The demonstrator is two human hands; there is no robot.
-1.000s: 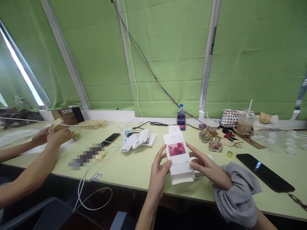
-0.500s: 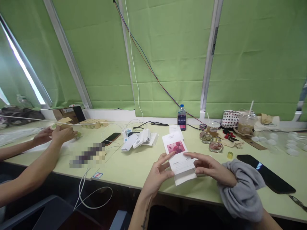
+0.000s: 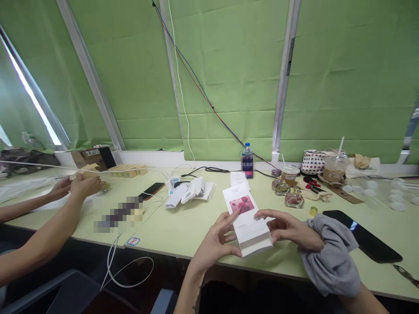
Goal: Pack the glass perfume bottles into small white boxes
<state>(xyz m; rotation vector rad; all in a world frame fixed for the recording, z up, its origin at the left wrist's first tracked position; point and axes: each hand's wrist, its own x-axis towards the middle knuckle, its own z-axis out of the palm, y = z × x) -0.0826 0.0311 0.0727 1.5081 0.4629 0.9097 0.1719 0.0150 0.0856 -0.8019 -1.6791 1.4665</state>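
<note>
A white paper box (image 3: pixel 251 229) with a pink rose picture is held between my two hands above the table's near edge. Its near end stands open, showing the pale inside, with a flap at the bottom. My left hand (image 3: pixel 218 239) grips the left side, index finger on the rose picture and thumb by the open end. On the opposite side, my right hand (image 3: pixel 290 231) has its fingers on the top face and right edge. A grey scrunchie-like cloth band (image 3: pixel 330 253) circles my right wrist. White papers or flat boxes (image 3: pixel 240 178) lie just beyond.
White boxes and a charger (image 3: pixel 194 192) lie left of centre. A bottle (image 3: pixel 248 161) stands at the back. Glass jars (image 3: pixel 294 199), drink cups (image 3: pixel 335 168) and a large black phone (image 3: pixel 362 235) are on the right. At left, another person's hands (image 3: pixel 85 185) handle a small carton.
The box has widened from a flatter shape, and its near end now gapes open. Both hands have shifted slightly along with it.
</note>
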